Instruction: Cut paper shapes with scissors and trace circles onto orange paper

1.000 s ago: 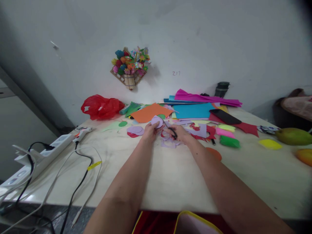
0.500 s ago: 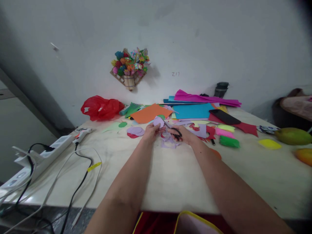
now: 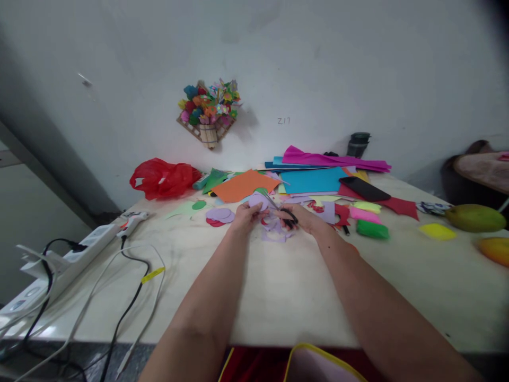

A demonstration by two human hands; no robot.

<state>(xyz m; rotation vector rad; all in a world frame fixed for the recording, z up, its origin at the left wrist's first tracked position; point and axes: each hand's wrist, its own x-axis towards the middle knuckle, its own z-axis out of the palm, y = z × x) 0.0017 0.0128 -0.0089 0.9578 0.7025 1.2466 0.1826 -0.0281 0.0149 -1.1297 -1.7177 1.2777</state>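
Note:
Near the middle of the table, my left hand (image 3: pixel 247 214) is closed on a round piece of purple paper (image 3: pixel 258 200). Black-handled scissors (image 3: pixel 289 216) are gripped in my right hand (image 3: pixel 299 217), their blades pointing left at the purple paper's edge. Below both hands lie purple paper scraps (image 3: pixel 274 233). Left of my left hand are several purple paper circles (image 3: pixel 220 214) with red pieces (image 3: pixel 215 223) partly under them.
An orange sheet (image 3: pixel 244 185), blue sheet (image 3: pixel 314 181) and black phone (image 3: pixel 365 189) lie behind the hands. A red plastic bag (image 3: pixel 163 178) sits at back left, a power strip (image 3: pixel 75 260) at left. Clay packets (image 3: pixel 372 228) and a green fruit (image 3: pixel 475 218) are at right.
The camera view has shifted slightly. The scissor blades look more apart at the purple paper, and the handles have turned slightly. Both hands keep their hold.

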